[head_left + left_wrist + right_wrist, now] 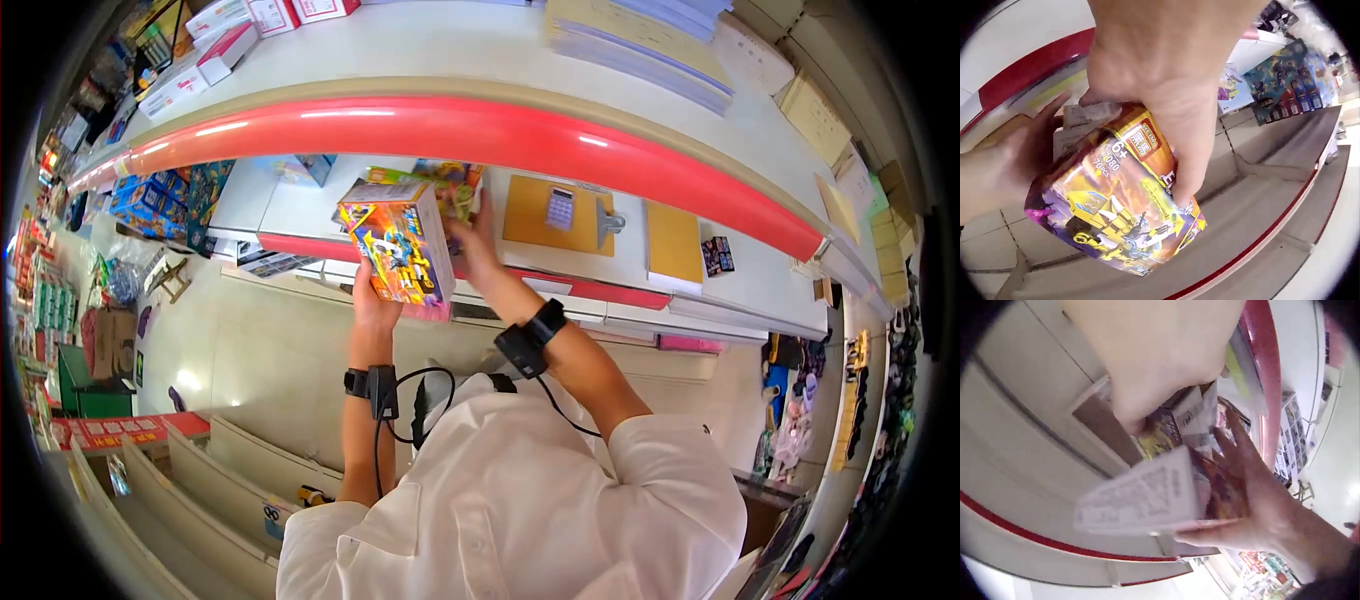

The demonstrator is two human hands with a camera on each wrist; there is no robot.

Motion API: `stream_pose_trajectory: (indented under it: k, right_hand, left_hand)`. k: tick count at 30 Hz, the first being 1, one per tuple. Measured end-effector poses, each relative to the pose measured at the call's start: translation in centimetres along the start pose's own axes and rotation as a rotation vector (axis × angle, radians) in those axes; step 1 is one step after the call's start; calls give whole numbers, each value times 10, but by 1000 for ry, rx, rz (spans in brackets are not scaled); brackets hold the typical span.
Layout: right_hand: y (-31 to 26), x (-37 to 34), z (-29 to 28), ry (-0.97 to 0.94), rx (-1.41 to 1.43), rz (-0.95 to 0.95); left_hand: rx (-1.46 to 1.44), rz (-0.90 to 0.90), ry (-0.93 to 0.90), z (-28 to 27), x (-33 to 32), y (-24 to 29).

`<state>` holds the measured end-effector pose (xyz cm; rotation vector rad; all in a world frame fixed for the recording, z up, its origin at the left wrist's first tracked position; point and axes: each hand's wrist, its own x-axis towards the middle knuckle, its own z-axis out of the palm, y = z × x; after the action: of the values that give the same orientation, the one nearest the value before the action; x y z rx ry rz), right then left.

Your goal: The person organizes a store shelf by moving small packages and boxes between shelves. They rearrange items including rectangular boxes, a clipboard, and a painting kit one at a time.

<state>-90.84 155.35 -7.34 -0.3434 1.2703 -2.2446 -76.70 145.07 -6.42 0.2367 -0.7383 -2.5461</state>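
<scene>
My left hand grips a colourful building-block box, thumb along one side. In the left wrist view its printed front shows a yellow and blue toy figure, "6+" and "70PCS". From the right wrist, the same box turns a white side covered in small print. My right hand is just behind it and holds a second box with a dark and yellow picture, its thumb on the near side. In the head view, that box's bright green and yellow printing is partly hidden by the first box.
A red-edged upper shelf crosses above my hands, bearing paper stacks and white boxes. On the lower shelf lie a clipboard, a calculator and a brown envelope. Blue toy boxes stand at the left.
</scene>
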Motion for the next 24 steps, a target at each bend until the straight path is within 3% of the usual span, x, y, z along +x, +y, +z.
stream_pose_trajectory:
  k: [1, 2, 5, 9, 13, 15, 17, 20, 24]
  right_hand:
    - [-5, -6, 22, -30, 101, -49]
    - [-14, -11, 39, 9, -70, -115]
    - [11, 6, 50, -168, -203, -401]
    - [15, 14, 55, -259, -421, -381]
    - [-11, 13, 69, -506, -351, -127]
    - [-35, 5, 84, -625, -450, 75]
    - [-22, 6, 89, -643, -554, 1]
    - [-8, 9, 97, -687, -554, -131]
    - [6, 14, 109, -537, -586, 1]
  left_hand:
    - [-7, 23, -29, 0, 6, 2]
    - [-14, 49, -54, -2, 12, 6]
    - [-69, 63, -68, -14, 15, 23]
    - [122, 25, -122, -67, 19, 58]
    - [360, -32, -212, -110, 15, 95]
    - [354, -65, -129, -118, 12, 101]
    - [316, -123, -62, -132, 7, 105]
    - [175, -72, -232, -139, 5, 99]
    - [80, -49, -227, -150, 6, 90]
